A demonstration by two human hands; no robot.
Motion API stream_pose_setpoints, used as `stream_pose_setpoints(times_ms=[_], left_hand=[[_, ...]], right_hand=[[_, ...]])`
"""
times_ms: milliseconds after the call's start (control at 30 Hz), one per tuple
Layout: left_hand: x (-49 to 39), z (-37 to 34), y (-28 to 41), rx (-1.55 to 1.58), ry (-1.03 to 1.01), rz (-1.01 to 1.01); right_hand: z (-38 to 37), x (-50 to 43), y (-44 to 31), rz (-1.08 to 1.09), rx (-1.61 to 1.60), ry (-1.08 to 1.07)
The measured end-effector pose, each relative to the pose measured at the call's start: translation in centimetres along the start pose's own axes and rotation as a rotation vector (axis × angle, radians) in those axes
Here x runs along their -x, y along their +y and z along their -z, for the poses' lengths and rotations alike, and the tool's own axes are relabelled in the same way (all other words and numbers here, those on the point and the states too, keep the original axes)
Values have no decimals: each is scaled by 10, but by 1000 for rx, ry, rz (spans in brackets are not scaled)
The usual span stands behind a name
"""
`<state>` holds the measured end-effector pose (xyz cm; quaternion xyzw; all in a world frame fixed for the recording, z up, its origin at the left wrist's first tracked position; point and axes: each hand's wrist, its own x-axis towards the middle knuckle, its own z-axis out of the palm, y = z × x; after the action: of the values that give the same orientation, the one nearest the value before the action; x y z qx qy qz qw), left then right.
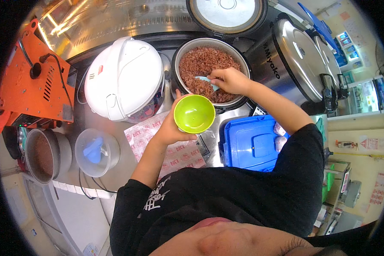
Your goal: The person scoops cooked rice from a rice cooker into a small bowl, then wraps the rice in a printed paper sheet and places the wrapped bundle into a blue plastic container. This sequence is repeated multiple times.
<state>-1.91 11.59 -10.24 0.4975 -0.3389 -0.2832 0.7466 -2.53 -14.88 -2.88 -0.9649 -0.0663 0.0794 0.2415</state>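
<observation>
My left hand (170, 128) holds a small lime-green bowl (194, 114), its inside facing up with no rice in it. In my right hand (230, 80) is a light-blue rice paddle (204, 78), its blade partly sunk in reddish-brown cooked rice (208, 59). That rice fills much of the pot of an open rice cooker (247, 60), whose round lid (227, 11) is tipped back behind it. The bowl is just in front of the cooker's near rim. Below my left hand lie printed wrapping papers (179, 156) on the metal counter.
A white-lidded rice cooker (124, 80) stands left of the open one; a large Miyako cooker (294, 60) is at right. A blue lidded box (252, 144) sits near my right arm. Leftward are an orange machine (38, 80), a metal pot (62, 153) and a clear plastic tub (112, 152).
</observation>
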Motion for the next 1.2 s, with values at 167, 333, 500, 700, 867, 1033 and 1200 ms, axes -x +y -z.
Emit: stream_pose_setpoints(times_ms=[167, 333, 500, 700, 867, 1033, 1200], left_hand=[[-6, -6, 50, -422, 225, 9], [-73, -21, 103, -800, 169, 231], [-120, -32, 70, -827, 217, 164], [-123, -46, 67, -860, 289, 78], [-121, -39, 69, -851, 329, -24], [-97, -1, 58, -907, 392, -120], [-34, 2, 47, -330, 284, -87]], right_hand=[[11, 15, 15, -52, -28, 93], [63, 31, 13, -196, 79, 270], [79, 39, -23, -30, 420, 464], [93, 62, -32, -103, 514, 606], [75, 53, 2, -314, -723, 178], [83, 44, 21, -388, -602, 182], [55, -2, -11, -524, 438, 56]])
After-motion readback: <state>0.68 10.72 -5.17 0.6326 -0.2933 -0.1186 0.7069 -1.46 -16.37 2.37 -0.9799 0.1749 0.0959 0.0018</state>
